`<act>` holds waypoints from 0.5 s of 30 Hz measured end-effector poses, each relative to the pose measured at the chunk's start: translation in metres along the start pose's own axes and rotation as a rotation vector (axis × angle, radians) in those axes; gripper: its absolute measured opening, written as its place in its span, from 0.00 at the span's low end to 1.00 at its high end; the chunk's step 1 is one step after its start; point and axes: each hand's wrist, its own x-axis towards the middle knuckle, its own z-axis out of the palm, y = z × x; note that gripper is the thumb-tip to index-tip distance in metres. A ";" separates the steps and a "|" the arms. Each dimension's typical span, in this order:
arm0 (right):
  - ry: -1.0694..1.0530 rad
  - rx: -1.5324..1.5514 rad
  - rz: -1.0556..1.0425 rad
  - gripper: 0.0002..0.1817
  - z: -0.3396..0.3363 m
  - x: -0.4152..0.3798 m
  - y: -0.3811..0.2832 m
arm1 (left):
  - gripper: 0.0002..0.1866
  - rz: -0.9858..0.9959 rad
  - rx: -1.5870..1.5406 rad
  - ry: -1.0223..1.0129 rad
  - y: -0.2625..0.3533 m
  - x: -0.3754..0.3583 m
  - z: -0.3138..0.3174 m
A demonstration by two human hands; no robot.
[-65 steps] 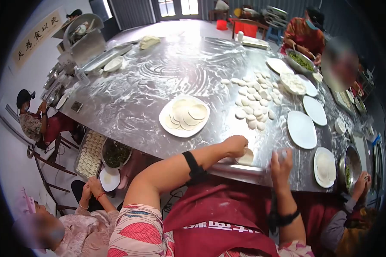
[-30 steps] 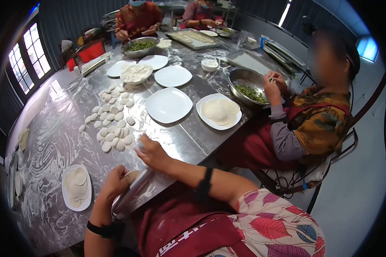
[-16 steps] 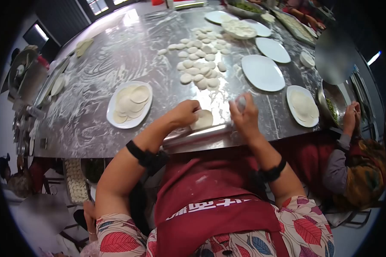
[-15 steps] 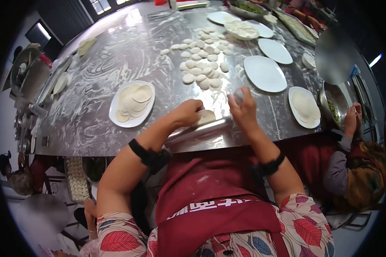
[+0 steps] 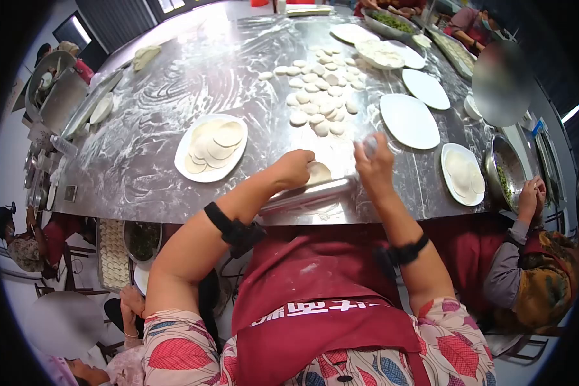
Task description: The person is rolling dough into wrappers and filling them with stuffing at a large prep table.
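My left hand is closed, its fingertips on the edge of a flat round of dough near the table's front edge. My right hand is closed around the end of a metallic-looking thing too small to make out, just right of the dough. A shiny metal bar lies in front of both hands. Beyond them many small dough discs are spread on the floured steel table. To the left, a white plate bears a stack of thin dough rounds.
Empty white plates stand at the right, with another plate of dough rounds and a metal bowl of greens beyond. A co-worker's hands are at the right edge. Other people sit at left, near a tray of dumplings.
The view has shifted, so the table's contents appear farther right. Both my hands stay near the same dough round, with little movement relative to it.
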 end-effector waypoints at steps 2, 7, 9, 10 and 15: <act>0.014 -0.081 -0.061 0.13 0.015 0.020 0.006 | 0.10 -0.023 0.071 0.003 0.013 0.002 0.000; -0.010 -0.063 -0.013 0.11 -0.009 -0.018 0.019 | 0.11 0.012 0.097 0.044 0.018 -0.003 0.005; -0.020 0.108 0.165 0.09 -0.030 -0.041 -0.017 | 0.12 0.000 0.058 0.070 0.001 0.003 0.015; -0.031 0.144 0.196 0.09 -0.032 -0.043 -0.024 | 0.12 0.025 0.033 0.057 -0.005 0.004 0.020; -0.019 -0.044 -0.033 0.10 0.015 0.019 -0.003 | 0.11 -0.075 0.089 0.015 0.012 -0.009 0.005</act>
